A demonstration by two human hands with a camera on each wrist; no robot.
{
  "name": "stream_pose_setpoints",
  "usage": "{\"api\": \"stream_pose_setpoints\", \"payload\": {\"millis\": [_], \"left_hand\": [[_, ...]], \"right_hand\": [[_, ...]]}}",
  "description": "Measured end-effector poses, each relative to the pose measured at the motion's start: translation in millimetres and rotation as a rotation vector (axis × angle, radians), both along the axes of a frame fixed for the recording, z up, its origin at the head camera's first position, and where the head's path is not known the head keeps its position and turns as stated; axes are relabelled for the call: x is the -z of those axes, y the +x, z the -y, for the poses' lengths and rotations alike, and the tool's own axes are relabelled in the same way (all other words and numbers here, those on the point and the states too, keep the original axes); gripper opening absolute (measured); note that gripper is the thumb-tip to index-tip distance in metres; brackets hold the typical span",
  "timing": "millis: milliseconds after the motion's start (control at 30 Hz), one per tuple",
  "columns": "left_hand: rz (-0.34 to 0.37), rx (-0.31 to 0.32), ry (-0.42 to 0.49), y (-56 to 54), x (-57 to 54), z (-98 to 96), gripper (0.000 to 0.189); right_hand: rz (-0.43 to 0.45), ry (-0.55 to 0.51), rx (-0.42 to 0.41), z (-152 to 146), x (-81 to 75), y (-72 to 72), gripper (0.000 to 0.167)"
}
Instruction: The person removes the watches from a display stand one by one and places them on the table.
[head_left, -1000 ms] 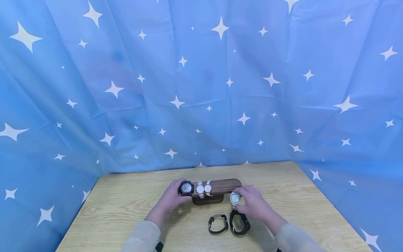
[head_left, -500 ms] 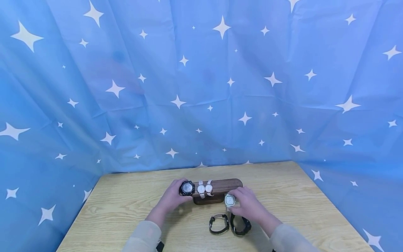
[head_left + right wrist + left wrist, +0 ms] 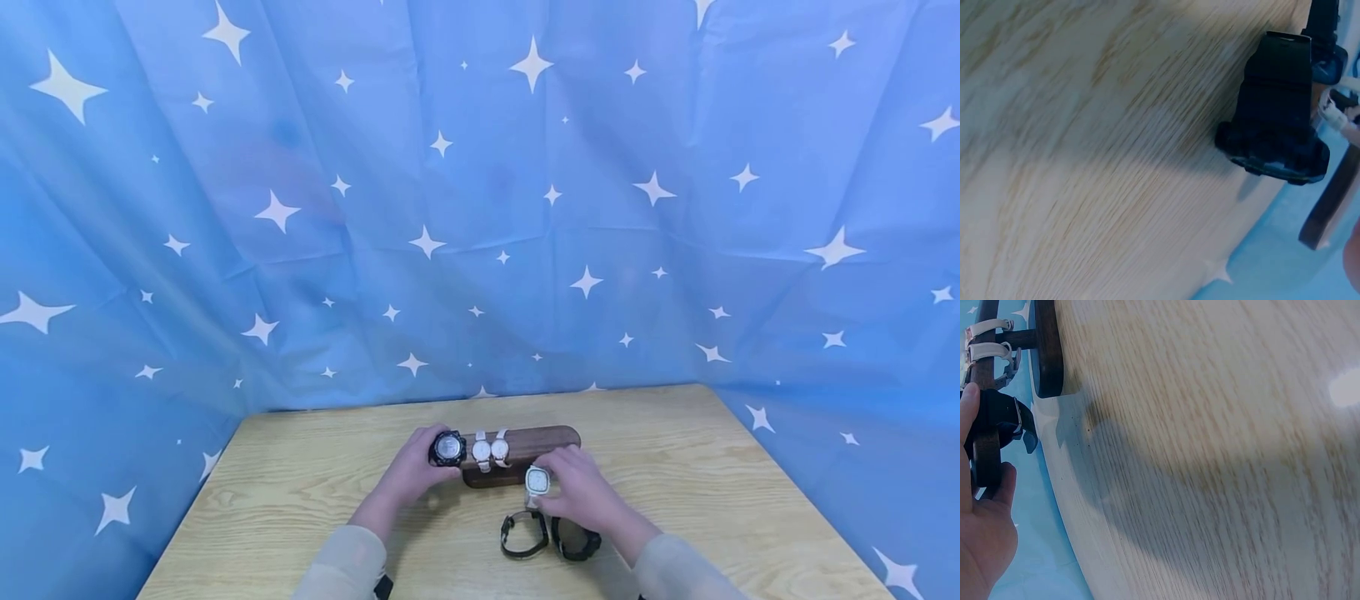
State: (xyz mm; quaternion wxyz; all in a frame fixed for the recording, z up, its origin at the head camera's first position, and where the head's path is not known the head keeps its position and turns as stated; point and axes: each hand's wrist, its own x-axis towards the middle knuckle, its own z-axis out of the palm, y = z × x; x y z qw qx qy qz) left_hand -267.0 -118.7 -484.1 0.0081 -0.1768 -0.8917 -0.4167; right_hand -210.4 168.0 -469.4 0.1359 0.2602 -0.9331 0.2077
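In the head view my left hand [image 3: 411, 471] grips the left end of a dark wooden watch stand [image 3: 555, 437], beside a black digital watch [image 3: 447, 448] strapped on its bar. The left wrist view has the thumb and a finger around the bar's end [image 3: 986, 459], one fingertip touching that watch. Two slim white watches [image 3: 482, 451] hang next to it on the bar. My right hand [image 3: 577, 487] pinches a white square-faced watch [image 3: 537, 481] in front of the stand's right half. In the right wrist view only its pale strap [image 3: 1335, 115] and a bit of finger show.
Two black watches lie on their sides on the wooden table [image 3: 270, 500] before the stand: a slim one [image 3: 523, 553] and a bulkier one [image 3: 592, 546], partly behind my right hand. A blue star-patterned curtain [image 3: 480, 208] surrounds the back and sides.
My right hand has carried the white square-faced watch leftward and slightly nearer, from the stand's right end to in front of the bar. The left hand keeps its grip on the stand.
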Motion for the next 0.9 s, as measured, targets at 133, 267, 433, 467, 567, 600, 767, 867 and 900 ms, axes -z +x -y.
{"api": "stream_pose_setpoints", "payload": {"millis": [133,267,433,467,567,600,767,867,900], "left_hand": [[0.009,-0.003,0.005,1.0,0.0,-0.1,0.063],[0.004,-0.004,0.002,0.2,0.8,0.1,0.064],[0.005,-0.003,-0.002,-1.5,2.3,0.0,0.063],[0.005,-0.003,-0.002,-1.7,2.5,0.0,0.062],[0.0,-0.002,-0.001,-1.6,2.3,-0.2,0.062],[-0.001,-0.002,0.0,-1.5,2.2,-0.3,0.062],[-0.02,0.002,-0.004,-1.9,2.6,-0.1,0.061],[-0.035,0.006,-0.009,-3.2,3.7,0.5,0.061],[-0.037,0.007,-0.009,-3.5,4.1,0.7,0.061]], "right_hand": [[0.014,-0.02,-0.002,6,-0.5,0.5,0.042],[0.033,-0.046,-0.011,14,-0.5,1.0,0.041],[0.064,-0.047,-0.014,24,3.6,1.6,0.043],[0.07,-0.048,-0.016,26,5.0,1.5,0.043],[0.09,-0.065,-0.022,32,7.8,1.5,0.044],[0.095,-0.072,-0.025,34,8.3,1.4,0.044],[0.123,-0.114,-0.049,42,8.3,2.5,0.041],[0.157,-0.126,-0.058,46,8.1,3.1,0.04],[0.172,-0.131,-0.06,47,8.1,3.1,0.04]]}}
